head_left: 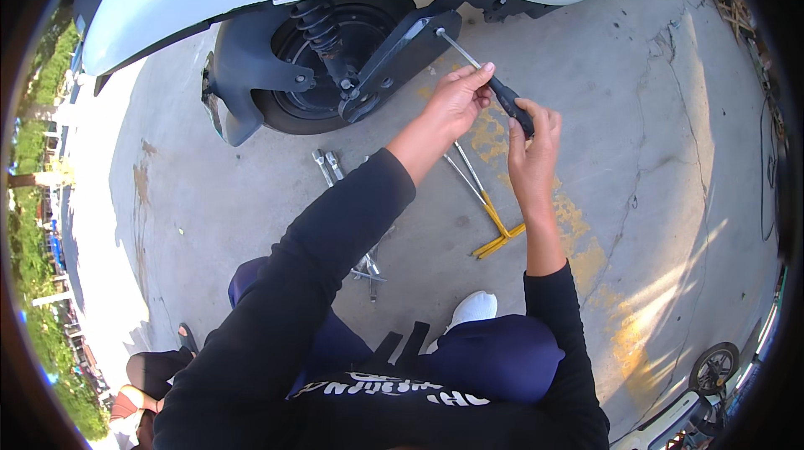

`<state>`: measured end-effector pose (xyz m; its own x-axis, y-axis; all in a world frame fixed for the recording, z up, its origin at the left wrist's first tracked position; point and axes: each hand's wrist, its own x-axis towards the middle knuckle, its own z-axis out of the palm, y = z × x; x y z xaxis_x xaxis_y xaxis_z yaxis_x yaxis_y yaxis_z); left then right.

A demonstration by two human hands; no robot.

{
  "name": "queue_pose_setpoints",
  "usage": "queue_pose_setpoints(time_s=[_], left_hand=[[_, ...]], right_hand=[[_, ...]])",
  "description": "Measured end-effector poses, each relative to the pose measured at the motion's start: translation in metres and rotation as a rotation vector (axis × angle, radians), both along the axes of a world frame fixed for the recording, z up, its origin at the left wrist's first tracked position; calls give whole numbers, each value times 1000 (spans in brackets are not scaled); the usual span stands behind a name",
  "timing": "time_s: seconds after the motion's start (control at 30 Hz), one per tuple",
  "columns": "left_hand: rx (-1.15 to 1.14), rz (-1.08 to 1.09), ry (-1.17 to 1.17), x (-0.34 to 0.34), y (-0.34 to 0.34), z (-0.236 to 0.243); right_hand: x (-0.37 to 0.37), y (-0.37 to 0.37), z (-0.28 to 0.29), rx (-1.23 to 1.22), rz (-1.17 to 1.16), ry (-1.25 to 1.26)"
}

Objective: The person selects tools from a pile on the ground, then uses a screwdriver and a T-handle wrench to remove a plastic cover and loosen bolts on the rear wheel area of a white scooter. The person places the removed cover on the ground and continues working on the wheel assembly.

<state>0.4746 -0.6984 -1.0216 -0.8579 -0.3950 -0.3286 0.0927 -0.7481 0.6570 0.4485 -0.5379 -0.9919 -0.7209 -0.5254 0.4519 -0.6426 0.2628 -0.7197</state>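
I have the right hand (536, 144) gripping the screwdriver (507, 101), the left hand (456, 102) pinching its shaft, tip at the wheel arm (410, 54). Probably screw-turning; next calls for straight, steady pressure.

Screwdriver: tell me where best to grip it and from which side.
Best, I'd judge, by its thick black handle, coming from the picture's lower right: the thin metal shaft slants away up-left, and the right hand holds the handle's end.
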Motion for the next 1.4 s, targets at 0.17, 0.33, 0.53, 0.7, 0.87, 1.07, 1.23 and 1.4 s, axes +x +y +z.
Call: queue_pose_setpoints(time_s=[0.17, 0.33, 0.53, 0.7, 0.87, 1.07, 1.23, 1.4], left_hand=[[59, -28, -1, -5, -8, -3], [158, -80, 130, -1, -6, -1], [102, -31, -3, -3, -16, -4], [19, 38, -37, -2, -9, -3], [-32, 15, -16, 1, -7, 6], [-62, 2, -52, 2, -13, 5], [66, -18, 104, 1, -3, 14], [39, 6, -14, -2, -9, 7]], right_hand=[[-7, 5, -6, -152, -13, -524], [-33, 16, -5, -227, 97, -1003], [-11, 1, -2, -117, 126, -159], [-20, 12, 2, -143, 18, -967], [-10, 2, -11, -142, -60, -432], [-12, 1, -15, -177, -62, -374], [-20, 5, 3, -291, 62, -1122], [-14, 0, -10, -207, 71, -302]])
